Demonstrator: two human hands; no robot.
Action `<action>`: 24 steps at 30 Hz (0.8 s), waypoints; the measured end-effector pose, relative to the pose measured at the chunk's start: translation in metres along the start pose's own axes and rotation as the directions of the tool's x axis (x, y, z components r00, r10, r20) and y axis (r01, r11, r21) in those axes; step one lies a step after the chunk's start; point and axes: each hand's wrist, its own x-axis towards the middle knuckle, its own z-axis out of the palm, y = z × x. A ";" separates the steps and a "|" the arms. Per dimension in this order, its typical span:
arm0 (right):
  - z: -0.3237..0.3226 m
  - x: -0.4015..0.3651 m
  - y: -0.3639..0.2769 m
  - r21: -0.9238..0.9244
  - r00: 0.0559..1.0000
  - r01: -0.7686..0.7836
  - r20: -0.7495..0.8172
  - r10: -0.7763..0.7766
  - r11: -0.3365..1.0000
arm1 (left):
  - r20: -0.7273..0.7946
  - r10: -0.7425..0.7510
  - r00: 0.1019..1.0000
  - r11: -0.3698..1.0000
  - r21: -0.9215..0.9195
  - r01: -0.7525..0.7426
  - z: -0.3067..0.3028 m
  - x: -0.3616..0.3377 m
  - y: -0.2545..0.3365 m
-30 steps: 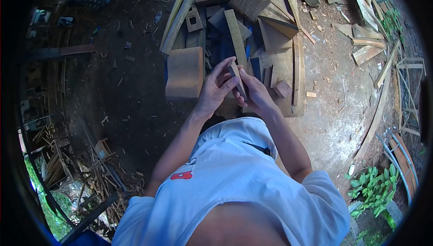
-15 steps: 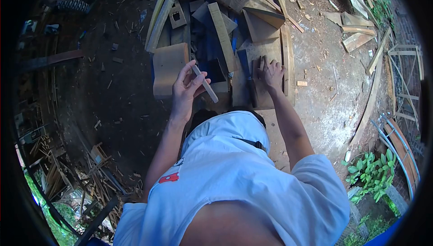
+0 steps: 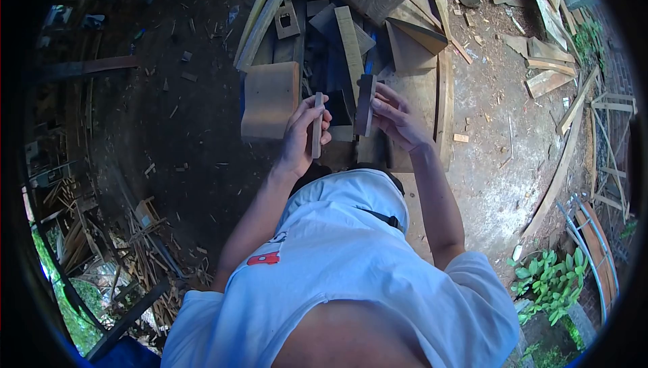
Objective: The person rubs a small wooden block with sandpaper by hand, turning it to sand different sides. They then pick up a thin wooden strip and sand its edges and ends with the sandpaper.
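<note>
My left hand [image 3: 299, 140] is closed around a narrow wooden strip [image 3: 316, 128], which it holds nearly upright above the near end of the workbench [image 3: 420, 94]. To the right of it, my right hand [image 3: 403, 121] grips a dark rectangular block [image 3: 365, 106] along its side, fingers and thumb pressed to it. A gap separates block and strip. I cannot make out the block's exact kind. Under and behind it, part of the bench is hidden. A curved wooden piece [image 3: 268, 101] lies left of my left hand.
A long wooden bar [image 3: 349, 44], angled boards [image 3: 412, 47] and a block with a square hole [image 3: 286, 22] crowd the bench. Scrap wood [image 3: 550, 81] lies on the ground at right. More offcuts are piled at lower left [image 3: 145, 233], near leafy plants [image 3: 553, 280] on the other side.
My right hand has lifted the dark block off the bench and brought it left, towards my left hand. The strip in my left hand has turned from slanted to nearly upright.
</note>
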 end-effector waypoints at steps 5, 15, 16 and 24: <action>0.045 0.001 -0.006 -0.054 0.996 -0.020 0.083 0.024 0.998 | 0.063 0.159 0.985 0.954 0.247 -0.170 0.029 -0.011 0.011; 0.086 -0.006 -0.012 -0.481 0.993 0.117 0.056 -0.102 0.869 | 0.010 0.131 0.991 0.964 0.230 -0.130 0.017 -0.023 0.017; 0.088 -0.005 -0.011 -0.544 0.988 0.154 0.065 -0.142 0.825 | 0.022 0.123 0.992 0.975 0.186 -0.125 0.015 -0.024 0.017; 0.083 0.000 -0.009 -0.339 0.998 0.035 -0.029 -0.048 0.940 | 0.004 0.017 1.000 0.998 0.055 -0.018 0.015 -0.034 0.018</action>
